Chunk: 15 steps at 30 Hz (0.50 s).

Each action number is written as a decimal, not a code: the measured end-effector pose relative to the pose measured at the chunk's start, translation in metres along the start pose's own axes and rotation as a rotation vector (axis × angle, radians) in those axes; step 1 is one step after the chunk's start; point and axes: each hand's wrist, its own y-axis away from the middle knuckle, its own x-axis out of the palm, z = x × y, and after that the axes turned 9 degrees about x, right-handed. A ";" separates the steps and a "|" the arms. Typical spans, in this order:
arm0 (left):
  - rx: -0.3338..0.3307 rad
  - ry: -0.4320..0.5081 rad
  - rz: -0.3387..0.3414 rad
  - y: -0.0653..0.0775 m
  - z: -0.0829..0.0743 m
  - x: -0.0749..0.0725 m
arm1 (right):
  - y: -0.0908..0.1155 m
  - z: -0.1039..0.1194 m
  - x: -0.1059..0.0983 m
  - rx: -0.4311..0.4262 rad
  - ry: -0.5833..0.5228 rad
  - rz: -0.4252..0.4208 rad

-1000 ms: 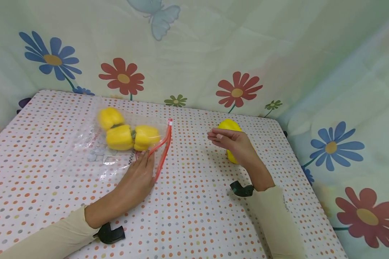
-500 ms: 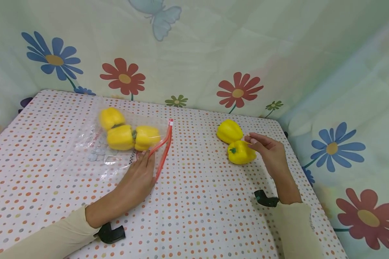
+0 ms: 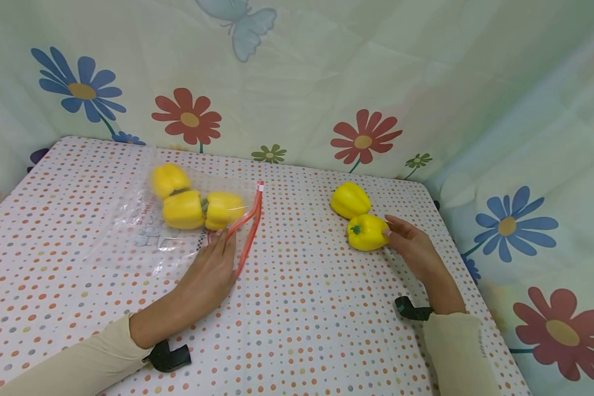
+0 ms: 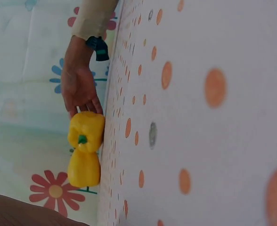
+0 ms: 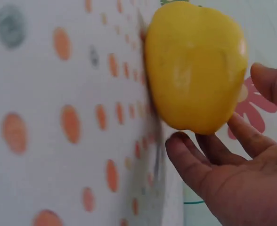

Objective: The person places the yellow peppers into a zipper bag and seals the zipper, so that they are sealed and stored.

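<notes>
My left hand (image 3: 212,272) rests with extended fingers on the open-mouthed edge of a clear zip bag (image 3: 124,236) that has a red zip strip (image 3: 249,245). Inside the bag lie three yellow bell peppers (image 3: 183,210). On the right, my right hand (image 3: 416,250) is at the blunt end of a yellow bell pepper (image 3: 368,233) with a green stem. In the right wrist view its fingers (image 5: 188,160) reach the pepper's end, while the thumb (image 5: 270,82) stands apart from it. Another yellow bell pepper (image 3: 350,200) lies just behind, against the first.
A white dotted cloth (image 3: 297,308) covers the table. Behind and to the right hangs a flowered curtain (image 3: 297,82). Each wrist carries a dark camera mount (image 3: 168,357).
My right hand has moved right from above the two loose peppers, uncovering them, then slightly down to the nearer pepper's end. The left hand and bag have stayed in place.
</notes>
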 end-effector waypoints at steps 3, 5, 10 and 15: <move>-0.004 0.002 0.008 0.000 0.000 0.000 | -0.004 -0.003 0.002 0.019 -0.019 0.048; -0.003 0.003 0.006 0.000 0.000 0.000 | -0.005 -0.003 0.003 0.019 -0.030 0.063; 0.003 0.005 -0.008 0.000 0.001 0.001 | -0.004 -0.003 0.001 0.006 -0.003 0.113; 0.006 0.005 -0.007 0.000 0.001 0.001 | -0.001 -0.003 -0.003 -0.023 -0.004 0.187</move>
